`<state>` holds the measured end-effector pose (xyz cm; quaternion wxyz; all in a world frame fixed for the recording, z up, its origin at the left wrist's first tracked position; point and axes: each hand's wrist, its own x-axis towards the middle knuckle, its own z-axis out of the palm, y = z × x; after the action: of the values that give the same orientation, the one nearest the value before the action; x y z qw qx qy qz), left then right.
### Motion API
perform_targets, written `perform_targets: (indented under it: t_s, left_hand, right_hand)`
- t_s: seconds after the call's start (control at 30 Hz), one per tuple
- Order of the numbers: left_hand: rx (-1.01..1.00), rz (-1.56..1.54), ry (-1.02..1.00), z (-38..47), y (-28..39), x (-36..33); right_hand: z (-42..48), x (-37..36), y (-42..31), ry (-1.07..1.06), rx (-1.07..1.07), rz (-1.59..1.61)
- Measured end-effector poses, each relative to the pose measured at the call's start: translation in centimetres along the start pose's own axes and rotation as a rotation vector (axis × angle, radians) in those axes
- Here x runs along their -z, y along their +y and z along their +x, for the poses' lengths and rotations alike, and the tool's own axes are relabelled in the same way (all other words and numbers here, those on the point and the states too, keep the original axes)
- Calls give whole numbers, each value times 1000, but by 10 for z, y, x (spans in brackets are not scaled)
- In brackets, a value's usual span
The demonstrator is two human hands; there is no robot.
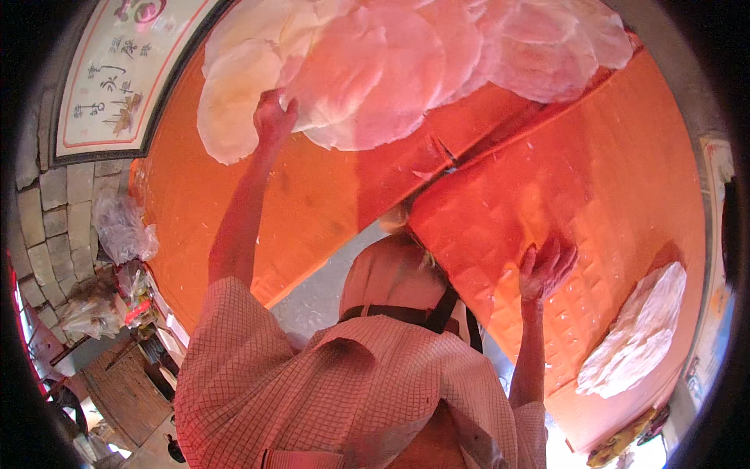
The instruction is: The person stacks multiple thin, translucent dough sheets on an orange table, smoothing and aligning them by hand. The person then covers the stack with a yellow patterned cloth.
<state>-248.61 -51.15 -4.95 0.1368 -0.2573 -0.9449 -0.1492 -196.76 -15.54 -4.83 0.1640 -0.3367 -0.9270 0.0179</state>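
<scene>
Thin, pale round sheets (398, 64), possibly flatbread, overlap across the far side of an orange-red covering (316, 205) over a wide surface. My left hand (274, 117) is at the near edge of these sheets, its fingers curled against them; whether it grips one cannot be told. On the right, my right hand (548, 269) is over the quilted-looking part of the covering, fingers spread, holding nothing visible. Farther right lies a separate pale, wrinkled piece (636, 331), touched by neither hand. A fold (486, 152) runs diagonally across the covering between the hands.
A framed panel with writing (117, 88) stands at the upper left beside a brick wall (53, 228). Crumpled clear plastic bags (123, 225) lie at the surface's left edge, with a brown board (129, 387) below. Another framed panel (712, 328) borders the right side.
</scene>
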Motion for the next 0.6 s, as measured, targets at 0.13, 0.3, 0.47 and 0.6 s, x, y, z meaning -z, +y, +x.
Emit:
perform_targets:
  t_s: [0.13,0.3,0.47,0.6]
  left_hand:
    - [81,80,-34,56,-35,-29]
    - [78,173,-142,80,-31,-44]
    - [-79,307,-236,87,-28,-27]
    - [-1,372,-314,98,-47,-10]
  right_hand:
    - [2,-4,-3,28,8,8]
    - [4,-4,-8,10,13,36]
    - [1,-7,-6,0,1,9]
    - [4,-5,-11,10,-3,26]
